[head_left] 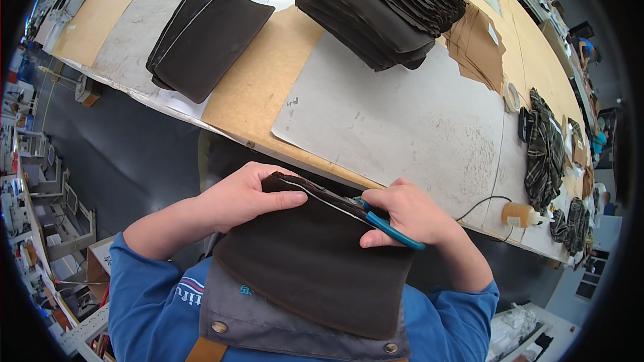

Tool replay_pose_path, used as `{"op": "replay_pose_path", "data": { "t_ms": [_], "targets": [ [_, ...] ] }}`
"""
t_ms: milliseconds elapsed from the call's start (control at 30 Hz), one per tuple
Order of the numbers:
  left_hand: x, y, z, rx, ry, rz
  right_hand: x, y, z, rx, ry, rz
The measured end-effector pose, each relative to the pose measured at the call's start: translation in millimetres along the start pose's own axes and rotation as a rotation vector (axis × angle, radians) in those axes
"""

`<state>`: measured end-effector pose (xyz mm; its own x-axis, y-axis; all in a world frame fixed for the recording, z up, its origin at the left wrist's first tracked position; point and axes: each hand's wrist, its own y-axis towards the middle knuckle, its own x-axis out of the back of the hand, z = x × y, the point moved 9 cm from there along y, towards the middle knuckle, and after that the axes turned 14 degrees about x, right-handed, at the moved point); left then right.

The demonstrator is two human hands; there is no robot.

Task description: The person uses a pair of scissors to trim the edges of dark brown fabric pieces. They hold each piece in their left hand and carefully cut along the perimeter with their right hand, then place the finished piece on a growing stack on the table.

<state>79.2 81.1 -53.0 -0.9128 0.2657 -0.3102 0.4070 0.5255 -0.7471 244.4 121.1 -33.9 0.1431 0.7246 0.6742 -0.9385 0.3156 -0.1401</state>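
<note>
A dark brown panel (315, 261), leather-like, lies across my lap with its layered upper edge raised and a pale strip along it. My left hand (247, 194) pinches the upper left corner of the panel, thumb on the near face. Around the teal-handled scissors (397, 231) my right hand (409, 211) is closed, at the upper right of the same edge. Their blades are mostly hidden at the panel's edge, so I cannot tell how far apart they are.
Ahead is a worktable (255, 74) with its edge just beyond my hands. On it lie a small stack of dark panels (215, 40), a taller stack (382, 13), a tape roll (512, 96), plaid cloth (545, 154) and an amber bottle (518, 215).
</note>
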Motion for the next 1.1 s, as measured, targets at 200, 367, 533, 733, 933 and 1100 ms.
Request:
{"op": "replay_pose_path", "data": {
  "t_ms": [200, 367, 533, 733, 933, 1100],
  "targets": [
    [0, 0, 0, -0.001, -0.008, 0.009, 1, 0, -4, -0.031, 0.102, 0.065],
    [-1, 0, 1, 0.000, -0.018, 0.017, 6, -3, -7, -0.023, 0.021, 0.066],
    [-4, 1, 1, 0.012, -0.040, 0.039, 4, 5, -1, -0.031, -0.010, 0.060],
    [-2, 4, 4, 0.024, -0.022, 0.023, 4, 7, -3, -0.063, 0.022, 0.039],
    [-3, 5, 6, 0.038, -0.070, 0.043, 4, 4, -5, -0.078, 0.031, 0.030],
    [-4, 5, 6, 0.037, -0.097, 0.044, 4, 3, -6, -0.090, 0.034, 0.032]
  ]
}}
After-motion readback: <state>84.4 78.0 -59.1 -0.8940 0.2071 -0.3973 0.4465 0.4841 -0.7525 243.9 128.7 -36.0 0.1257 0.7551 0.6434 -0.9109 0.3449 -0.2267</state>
